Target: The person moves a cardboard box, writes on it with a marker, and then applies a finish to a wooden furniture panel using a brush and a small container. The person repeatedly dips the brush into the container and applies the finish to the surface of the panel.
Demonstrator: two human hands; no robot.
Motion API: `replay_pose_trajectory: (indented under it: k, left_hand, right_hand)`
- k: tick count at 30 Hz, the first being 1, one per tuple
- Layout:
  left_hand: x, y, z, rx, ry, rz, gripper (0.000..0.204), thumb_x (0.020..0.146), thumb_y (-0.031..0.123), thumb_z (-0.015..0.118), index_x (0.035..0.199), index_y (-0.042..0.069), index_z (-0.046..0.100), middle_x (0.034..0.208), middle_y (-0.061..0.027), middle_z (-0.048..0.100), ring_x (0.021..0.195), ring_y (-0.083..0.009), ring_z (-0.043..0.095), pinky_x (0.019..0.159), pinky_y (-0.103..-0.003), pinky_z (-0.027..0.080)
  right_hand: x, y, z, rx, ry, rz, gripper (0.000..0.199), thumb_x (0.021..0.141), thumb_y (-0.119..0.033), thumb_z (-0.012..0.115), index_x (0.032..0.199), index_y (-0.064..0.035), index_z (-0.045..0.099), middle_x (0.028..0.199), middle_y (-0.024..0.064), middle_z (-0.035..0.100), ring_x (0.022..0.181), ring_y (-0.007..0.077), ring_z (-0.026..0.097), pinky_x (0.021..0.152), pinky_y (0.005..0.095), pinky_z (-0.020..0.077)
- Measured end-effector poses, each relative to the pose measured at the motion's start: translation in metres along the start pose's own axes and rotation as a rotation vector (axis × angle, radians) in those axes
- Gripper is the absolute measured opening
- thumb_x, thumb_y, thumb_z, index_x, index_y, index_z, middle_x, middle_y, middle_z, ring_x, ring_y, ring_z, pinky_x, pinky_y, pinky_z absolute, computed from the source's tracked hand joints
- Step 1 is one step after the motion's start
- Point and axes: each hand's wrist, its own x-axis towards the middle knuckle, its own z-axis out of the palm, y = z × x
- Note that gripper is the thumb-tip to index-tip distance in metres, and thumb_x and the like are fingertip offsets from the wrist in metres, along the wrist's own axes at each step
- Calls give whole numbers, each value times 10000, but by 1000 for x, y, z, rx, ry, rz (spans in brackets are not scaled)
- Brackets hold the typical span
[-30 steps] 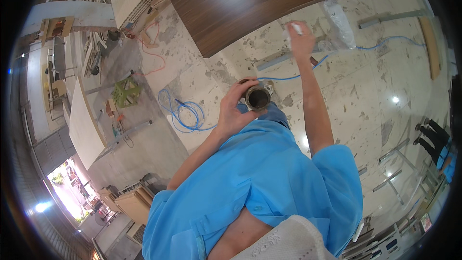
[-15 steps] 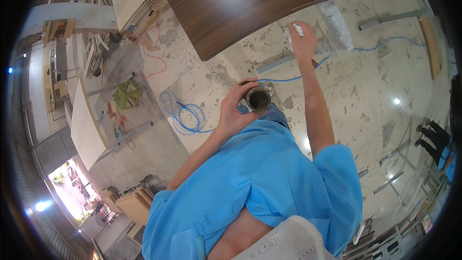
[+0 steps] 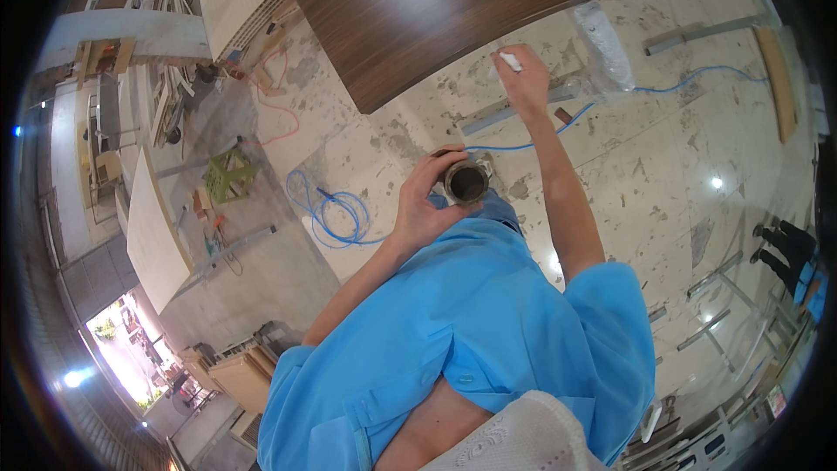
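Observation:
My left hand (image 3: pixel 422 201) is wrapped round a small open-topped metal can (image 3: pixel 467 181), dark inside, held close to my waist. What the can contains is too dark to make out. Stretched out ahead and to the right, my right hand (image 3: pixel 528 85) pinches a wad of white cloth (image 3: pixel 511 62) between its fingers. It is close to the near edge of a large dark-brown wood-grain panel (image 3: pixel 453 13); whether the cloth touches that edge I cannot tell.
A coiled blue hose (image 3: pixel 342 216) lies on the stained floor, front left. Beyond it stand a green stool (image 3: pixel 229 176) and a pale board (image 3: pixel 155 227). Bubble wrap (image 3: pixel 605 45) and a metal bar (image 3: pixel 499 117) lie by the panel. At the far right is another person (image 3: pixel 789 253).
My right hand, with the white cloth, has moved a little to the left along the panel's edge. My left hand keeps the can in nearly the same place.

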Motion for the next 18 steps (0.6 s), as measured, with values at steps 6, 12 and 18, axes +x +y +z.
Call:
replay_pose_trajectory:
  k: [6,12,18]
  left_hand:
    - [0,1,4,-14,72,29,712,685,57,917,1337,89,634,1413,-129,589,1234,-255,638,1018,-369,544]
    - [4,-1,2,-2,-5,12,747,699,-30,879,1386,34,590,1495,-143,501,1339,-237,555,1126,-375,467]
    - [5,0,7,-10,78,37,719,670,69,918,1332,90,639,1413,-135,605,1260,-286,628,1043,-391,522]
  right_hand:
    - [18,5,-17,-98,151,182,177,892,-186,765,1007,-54,737,994,115,737,890,289,697,827,360,536]
    - [23,12,-20,-122,0,-26,157,912,-193,748,1009,-69,749,965,120,747,865,291,709,815,360,543]
    - [37,15,-37,-126,130,118,170,919,-199,743,1033,-73,759,1014,126,751,936,283,716,847,352,539]
